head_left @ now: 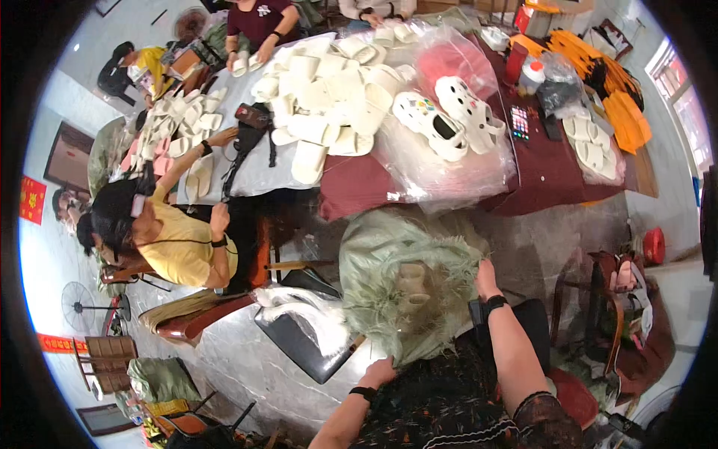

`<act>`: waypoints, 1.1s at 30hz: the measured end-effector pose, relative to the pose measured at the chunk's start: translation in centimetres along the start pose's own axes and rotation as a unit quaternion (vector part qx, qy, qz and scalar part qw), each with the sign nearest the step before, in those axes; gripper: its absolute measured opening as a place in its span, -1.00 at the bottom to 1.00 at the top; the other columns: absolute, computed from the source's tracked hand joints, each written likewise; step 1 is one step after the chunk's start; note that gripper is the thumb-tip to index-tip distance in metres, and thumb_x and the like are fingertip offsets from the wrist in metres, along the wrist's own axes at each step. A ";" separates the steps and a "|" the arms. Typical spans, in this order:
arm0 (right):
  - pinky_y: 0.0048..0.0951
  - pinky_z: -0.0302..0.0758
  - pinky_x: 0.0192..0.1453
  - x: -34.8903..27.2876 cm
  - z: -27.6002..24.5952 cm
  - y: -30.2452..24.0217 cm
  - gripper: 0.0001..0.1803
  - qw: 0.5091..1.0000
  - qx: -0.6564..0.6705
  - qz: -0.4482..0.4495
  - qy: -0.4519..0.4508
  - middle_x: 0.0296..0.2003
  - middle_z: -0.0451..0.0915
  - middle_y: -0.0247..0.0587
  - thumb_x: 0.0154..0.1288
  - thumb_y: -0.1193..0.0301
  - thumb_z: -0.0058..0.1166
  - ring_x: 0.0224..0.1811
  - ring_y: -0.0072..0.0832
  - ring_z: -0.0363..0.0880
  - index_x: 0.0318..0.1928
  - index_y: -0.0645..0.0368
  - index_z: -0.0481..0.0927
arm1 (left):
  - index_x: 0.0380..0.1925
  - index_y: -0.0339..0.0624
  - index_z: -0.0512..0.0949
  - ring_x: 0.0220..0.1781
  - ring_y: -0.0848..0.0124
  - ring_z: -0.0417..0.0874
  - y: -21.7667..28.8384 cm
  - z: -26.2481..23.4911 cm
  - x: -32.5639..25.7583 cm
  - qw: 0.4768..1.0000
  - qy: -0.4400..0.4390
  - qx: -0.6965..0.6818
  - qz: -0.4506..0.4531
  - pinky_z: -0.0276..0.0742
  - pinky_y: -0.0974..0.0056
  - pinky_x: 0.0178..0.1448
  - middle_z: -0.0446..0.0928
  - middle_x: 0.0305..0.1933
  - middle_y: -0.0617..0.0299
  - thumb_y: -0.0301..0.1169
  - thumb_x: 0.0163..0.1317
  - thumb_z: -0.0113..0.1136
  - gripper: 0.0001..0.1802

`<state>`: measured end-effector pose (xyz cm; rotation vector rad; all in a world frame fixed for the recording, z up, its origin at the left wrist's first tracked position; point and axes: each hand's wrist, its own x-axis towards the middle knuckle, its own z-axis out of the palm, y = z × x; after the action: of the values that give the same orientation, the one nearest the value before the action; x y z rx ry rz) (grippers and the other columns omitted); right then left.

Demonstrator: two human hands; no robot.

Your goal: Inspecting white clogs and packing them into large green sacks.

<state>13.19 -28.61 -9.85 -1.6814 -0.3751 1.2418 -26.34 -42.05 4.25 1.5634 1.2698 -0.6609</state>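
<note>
A large pale green woven sack (366,254) with a frayed mouth stands in front of my lap. Inside it I see a few cream slippers (413,283); the rest of its contents is hidden. My left hand (379,372) is closed on the sack's near left edge. On the far right side of the mouth, my right hand (487,278) grips the frayed rim. Both arms wear dark wristbands. Beyond the sack, a table holds a big heap of cream slippers (329,97) and a pair of white clogs (430,123) lying on clear plastic.
A co-worker in yellow (176,243) sits at the left of the table; others are at its far side. A black case with plastic wrap (303,337) lies left of the sack. At right are a chair (609,337), a phone (519,123) and orange straps (624,120).
</note>
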 end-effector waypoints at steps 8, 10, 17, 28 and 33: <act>-0.16 0.12 0.41 -12.9 9.1 -5.0 -0.55 0.939 -0.317 0.119 -0.055 0.21 0.21 -0.21 0.49 0.35 -0.35 0.11 -0.25 0.26 0.32 0.16 0.12 | -0.05 -0.22 0.44 -0.18 -0.04 0.62 -4.6 1.5 -3.0 0.999 0.023 -0.022 0.038 0.52 -0.03 -0.14 0.60 -0.25 -0.12 -0.33 0.00 0.07 -0.55; -0.15 0.18 0.37 -9.4 2.3 -1.3 -0.59 0.980 -0.109 0.157 0.051 0.19 0.22 -0.13 0.49 0.35 -0.36 0.10 -0.24 0.28 0.27 0.21 0.17 | -0.04 -0.19 0.46 -0.11 -0.04 0.61 -2.3 0.5 -2.1 0.996 0.004 0.007 0.086 0.51 -0.03 -0.07 0.59 -0.19 -0.13 -0.35 0.03 0.03 -0.58; -0.15 0.29 0.21 -9.3 6.6 -2.2 -0.51 0.934 -0.350 0.074 -0.003 0.12 0.37 -0.04 0.42 0.14 -0.16 0.13 -0.20 0.33 0.17 0.24 0.33 | -0.15 -0.25 0.52 -0.08 -0.08 0.59 -7.2 2.2 -3.6 0.989 0.080 -0.085 0.087 0.48 -0.07 -0.05 0.57 -0.19 -0.20 -0.42 0.01 0.00 -0.65; -0.16 0.33 0.18 -12.8 7.9 -6.4 -0.33 0.946 -0.322 -0.025 -0.030 0.24 0.31 -0.13 0.24 0.35 0.14 0.20 -0.15 0.35 0.31 0.22 0.19 | -0.07 -0.13 0.53 -0.08 -0.01 0.62 -6.3 4.5 -2.5 0.995 0.073 -0.055 0.046 0.54 -0.02 -0.08 0.60 -0.14 -0.07 -0.40 0.02 0.01 -0.60; -0.23 0.40 0.06 -13.0 6.1 -8.9 -0.46 0.989 -0.134 -0.007 -0.069 -0.03 0.54 -0.13 0.14 0.39 0.20 -0.05 -0.25 0.51 0.14 0.28 0.43 | -0.22 -0.14 0.62 -0.15 0.01 0.65 -2.8 8.2 -2.5 0.989 0.144 -0.016 0.028 0.57 0.00 -0.13 0.63 -0.20 -0.01 -0.38 0.00 0.04 -0.68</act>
<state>4.91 -30.42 4.76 -1.8174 -0.6616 1.3469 -28.39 -50.59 2.41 1.7055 1.4348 -0.3854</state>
